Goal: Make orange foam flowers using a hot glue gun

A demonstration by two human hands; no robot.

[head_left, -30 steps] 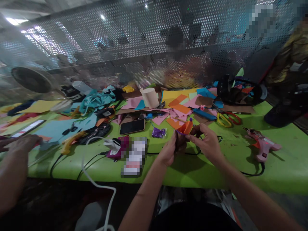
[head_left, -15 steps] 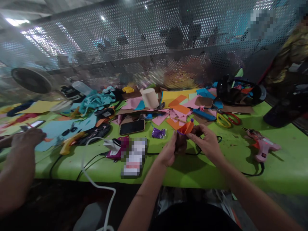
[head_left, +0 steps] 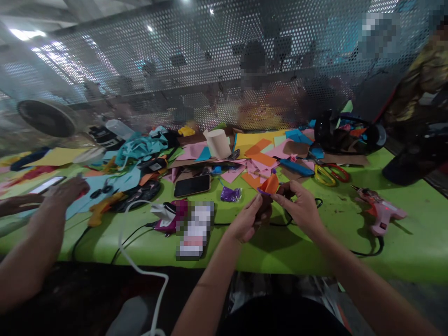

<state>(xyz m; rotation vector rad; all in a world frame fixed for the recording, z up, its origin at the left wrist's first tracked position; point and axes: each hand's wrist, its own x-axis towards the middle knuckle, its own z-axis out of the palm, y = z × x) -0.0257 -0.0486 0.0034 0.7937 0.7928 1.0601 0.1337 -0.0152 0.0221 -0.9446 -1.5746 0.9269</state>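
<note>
Both my hands meet over the green table [head_left: 315, 242], holding a small folded paper piece, orange on top with purple beneath [head_left: 268, 184]. My left hand [head_left: 247, 219] pinches its lower left side with curled fingers. My right hand [head_left: 301, 205] grips its right side, thumb and forefinger pressed on the fold. The piece is lifted a little above the tabletop.
A black phone [head_left: 192, 185], a purple wrapper [head_left: 231, 193], scissors [head_left: 329, 173], a pink glue gun [head_left: 381, 212] and many coloured paper scraps [head_left: 261, 156] lie around. A paper roll [head_left: 217, 142] stands behind. Another person's arm [head_left: 38, 233] reaches in at left. Cables [head_left: 140, 266] trail off the front edge.
My hands have turned the orange piece slightly and lifted it a touch. The other person's hand at left has moved right, over the blue paper.
</note>
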